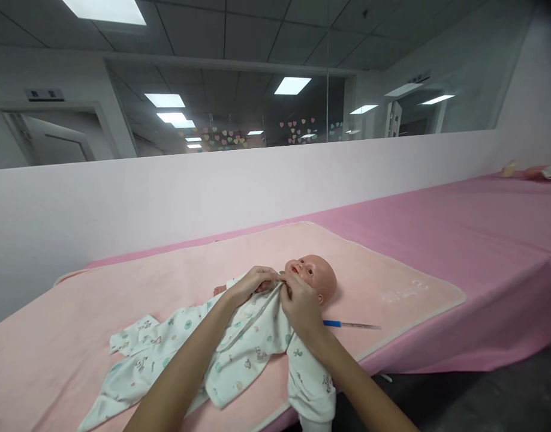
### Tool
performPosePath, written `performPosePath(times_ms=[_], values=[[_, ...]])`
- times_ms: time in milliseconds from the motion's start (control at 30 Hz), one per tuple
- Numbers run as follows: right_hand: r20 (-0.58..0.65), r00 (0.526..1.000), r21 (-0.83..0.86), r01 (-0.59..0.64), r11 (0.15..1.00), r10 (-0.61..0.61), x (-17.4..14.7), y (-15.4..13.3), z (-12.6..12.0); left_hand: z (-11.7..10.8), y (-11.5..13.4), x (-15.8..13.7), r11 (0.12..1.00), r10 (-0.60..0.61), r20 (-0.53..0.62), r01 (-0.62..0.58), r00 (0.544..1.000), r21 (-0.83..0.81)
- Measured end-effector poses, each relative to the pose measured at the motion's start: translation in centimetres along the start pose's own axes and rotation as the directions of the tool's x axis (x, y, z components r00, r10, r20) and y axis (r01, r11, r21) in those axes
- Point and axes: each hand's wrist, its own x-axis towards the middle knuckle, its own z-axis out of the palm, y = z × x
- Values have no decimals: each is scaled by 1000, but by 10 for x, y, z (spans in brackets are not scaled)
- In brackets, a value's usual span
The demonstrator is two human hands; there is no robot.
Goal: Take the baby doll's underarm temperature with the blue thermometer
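Observation:
A baby doll (322,277) lies on its back with its head to the right, dressed in a white printed baby shirt (257,342). At the doll's neck, my left hand (257,281) and my right hand (298,300) meet, their fingers pinched on the shirt's collar edge. What exactly lies between the fingertips is partly hidden. White printed baby trousers (167,336) cover the doll's lower body, stretching left under my left forearm. One shirt sleeve (309,378) hangs toward me beneath my right forearm. Beside the doll's head rests a thermometer-like stick with a blue end (333,323).
A peach-coloured mat (383,270) lies under the doll on a pink-covered table (482,240). A low white wall (212,192) with glass above runs along the back. Some small items (538,173) sit at the far right. The table's edge drops off at front right.

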Motion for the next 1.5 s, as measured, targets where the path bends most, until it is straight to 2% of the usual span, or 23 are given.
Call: performPosePath(times_ms=[133,267,533,667,767,900,1100,1200,1500], values=[[-111,993,39,-29,999,33,2,0,22,-3,-2,-1,1000,18,-10,-18,1000,-18],[-189,981,119,-24,993,47,-7,4,26,-3,0,-3,1000,-9,28,9,1000,3],[-61,994,183,-76,980,89,-11,10,24,-3,9,-7,996,-26,73,20,997,84],[-78,991,167,-93,982,107,-12,10,24,-7,12,-10,990,7,148,-27,989,137],[-84,990,137,-98,986,111,-13,10,24,-11,14,-11,970,-2,217,-51,976,237],[-51,991,94,-118,989,123,-13,9,23,-12,13,-9,895,4,201,-93,979,437],[-59,990,119,-122,985,130,-13,10,23,-7,18,-10,726,92,148,-168,985,667],[-51,991,166,-114,980,124,-14,11,21,-6,23,-13,711,108,162,-190,981,677],[-55,990,250,-114,962,131,-14,11,18,-9,28,-15,748,111,196,-212,974,629]])
